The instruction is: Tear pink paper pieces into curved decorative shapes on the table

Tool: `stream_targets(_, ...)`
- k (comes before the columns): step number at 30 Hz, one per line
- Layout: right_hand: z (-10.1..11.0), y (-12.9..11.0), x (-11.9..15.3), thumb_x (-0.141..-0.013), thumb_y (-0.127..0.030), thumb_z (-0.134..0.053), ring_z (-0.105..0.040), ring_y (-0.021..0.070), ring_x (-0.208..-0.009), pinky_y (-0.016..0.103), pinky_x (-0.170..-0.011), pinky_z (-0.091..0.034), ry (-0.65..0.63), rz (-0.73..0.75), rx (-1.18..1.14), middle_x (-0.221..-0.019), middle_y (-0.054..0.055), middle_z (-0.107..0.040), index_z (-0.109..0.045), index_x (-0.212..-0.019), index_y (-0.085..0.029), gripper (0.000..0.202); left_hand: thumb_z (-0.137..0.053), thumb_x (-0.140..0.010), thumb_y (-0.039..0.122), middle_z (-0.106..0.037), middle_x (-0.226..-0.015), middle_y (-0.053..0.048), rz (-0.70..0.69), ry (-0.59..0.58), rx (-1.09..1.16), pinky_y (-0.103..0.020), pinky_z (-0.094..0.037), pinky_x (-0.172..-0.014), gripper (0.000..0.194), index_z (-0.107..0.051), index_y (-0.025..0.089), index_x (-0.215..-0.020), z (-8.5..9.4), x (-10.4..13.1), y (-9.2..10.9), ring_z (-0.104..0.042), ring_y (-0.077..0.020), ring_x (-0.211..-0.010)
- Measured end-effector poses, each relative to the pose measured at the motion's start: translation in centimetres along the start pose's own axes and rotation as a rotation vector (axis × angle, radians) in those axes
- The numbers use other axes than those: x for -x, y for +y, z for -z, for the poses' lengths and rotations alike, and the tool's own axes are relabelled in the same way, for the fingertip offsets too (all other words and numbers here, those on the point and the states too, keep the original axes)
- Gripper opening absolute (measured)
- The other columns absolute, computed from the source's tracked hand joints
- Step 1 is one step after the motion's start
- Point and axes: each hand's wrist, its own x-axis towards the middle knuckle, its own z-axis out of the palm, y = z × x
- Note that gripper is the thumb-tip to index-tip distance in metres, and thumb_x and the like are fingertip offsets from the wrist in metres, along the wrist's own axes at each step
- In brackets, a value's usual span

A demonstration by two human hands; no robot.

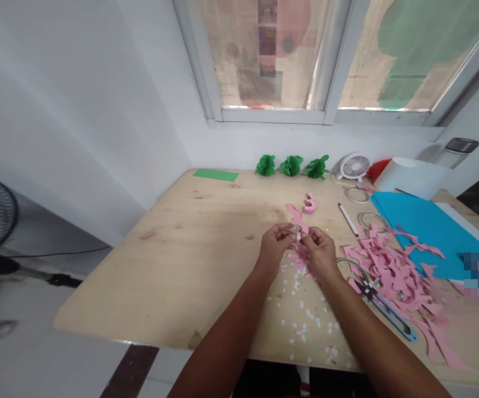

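Observation:
A curved pink paper piece (294,214) is pinched between my two hands near the middle of the table. My left hand (275,247) holds its left side with thumb and fingers pressed together. On the other side, my right hand (321,251) pinches it too, the fingertips almost meeting. Below the fingers lie more pink cut pieces (301,257), partly hidden. Just beyond the hands rests a small curled pink piece (309,204). White paper bits (301,326) are scattered between my forearms.
To the right are a heap of pink scraps (400,271), a blue-handled cutter (392,318), tape rings, a white pen (348,219) and blue sheets (433,232). Green paper shapes (291,165), a small fan (354,166) and a green strip (216,175) line the back.

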Motion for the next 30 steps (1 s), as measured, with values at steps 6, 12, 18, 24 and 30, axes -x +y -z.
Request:
stream_targets(6,0.00,-0.17,0.00,-0.069,-0.041,-0.063,-0.047,0.0103,-0.051,0.022,-0.047,-0.037,-0.017,-0.002,-0.021,-0.059,-0.003,-0.054,-0.058,-0.077,-0.018,0.025,-0.072,-0.051,0.020,-0.062,-0.064,-0.001,-0.065,-0.002,-0.045,-0.022,-0.044,-0.056,0.031,-0.065,0.014,-0.080,0.02,-0.19,-0.24,-0.054,-0.0087,-0.055)
stream_targets(12,-0.05,-0.51,0.11,-0.068,-0.038,-0.064,-0.047,0.0104,-0.051,0.022,-0.047,-0.037,-0.035,-0.048,-0.084,-0.058,-0.003,-0.053,-0.058,-0.075,-0.018,0.023,-0.074,-0.049,0.019,-0.063,-0.063,0.000,-0.067,-0.017,-0.019,-0.022,-0.044,-0.055,0.029,-0.062,0.014,-0.076,0.20,-0.38,-0.21,-0.053,-0.0078,-0.051)
stream_targets(18,0.02,-0.74,0.02,-0.066,-0.035,-0.068,-0.046,0.0095,-0.051,0.021,-0.048,-0.036,-0.058,-0.110,-0.157,-0.058,-0.003,-0.053,-0.059,-0.072,-0.017,0.020,-0.075,-0.049,0.019,-0.063,-0.061,0.000,-0.046,-0.050,0.021,-0.022,-0.044,-0.055,0.028,-0.059,0.014,-0.071,0.63,-0.58,-0.22,-0.054,-0.0083,-0.051)
stream_targets(24,-0.04,-0.85,0.07,-0.062,-0.035,-0.071,-0.044,0.0086,-0.049,0.021,-0.047,-0.035,-0.025,-0.148,-0.228,-0.054,-0.003,-0.052,-0.058,-0.067,-0.016,0.023,-0.076,-0.050,0.021,-0.062,-0.062,0.000,0.021,-0.109,0.074,-0.023,-0.045,-0.057,0.033,-0.060,0.013,-0.077,0.66,-0.60,-0.02,-0.055,-0.0081,-0.053)
stream_targets(30,-0.23,-0.94,0.11,-0.061,-0.036,-0.071,-0.042,0.0069,-0.045,0.019,-0.044,-0.031,0.042,-0.165,-0.221,-0.052,-0.005,-0.052,-0.060,-0.067,-0.016,0.024,-0.077,-0.051,0.023,-0.060,-0.061,0.002,-0.028,-0.140,-0.069,-0.022,-0.045,-0.057,0.043,-0.060,0.014,-0.089,0.47,-0.72,-0.42,-0.055,-0.0085,-0.053)
